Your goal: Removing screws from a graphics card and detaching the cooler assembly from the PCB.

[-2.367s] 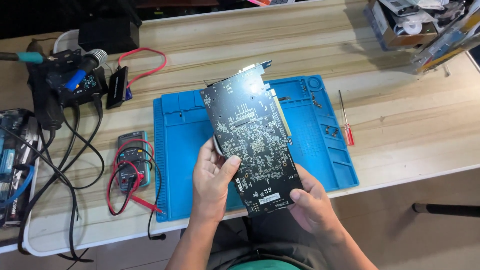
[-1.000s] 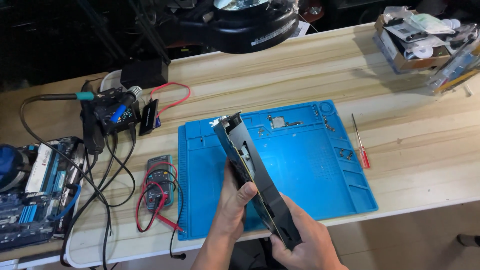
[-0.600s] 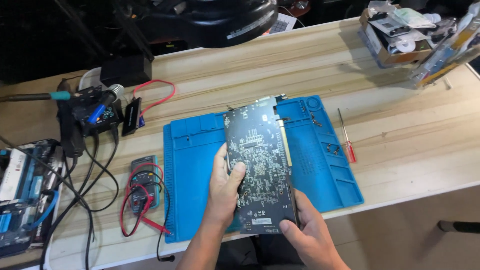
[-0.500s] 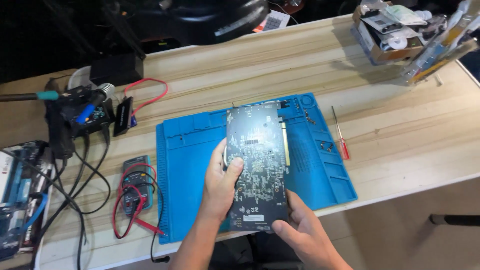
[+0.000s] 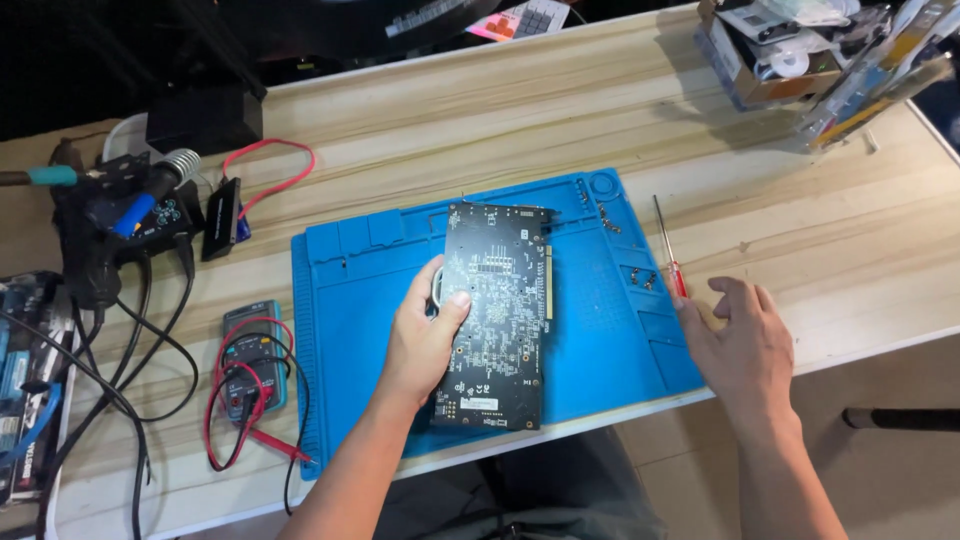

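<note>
Card (image 5: 497,310) — 1 flat black circuit board, solder side up — lies over the blue mat (image 5: 350,330) on a pale wood-grain bench (image 5: 500,130). Left hand (image 5: 425,335) grips its left edge, thumb pressed on top, fingers curled under. Right hand (image 5: 740,340) hovers spread and empty at the mat's right edge, just beside 1 red-handled screwdriver (image 5: 670,250). 1 multimeter (image 5: 252,355) with red and black leads sits left of the mat; a soldering station (image 5: 130,215) stands beyond — cables tangled around it.

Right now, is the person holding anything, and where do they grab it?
The left hand holds the black circuit board by its left long edge, thumb on top. The right hand holds nothing, open near the red-handled screwdriver.
</note>
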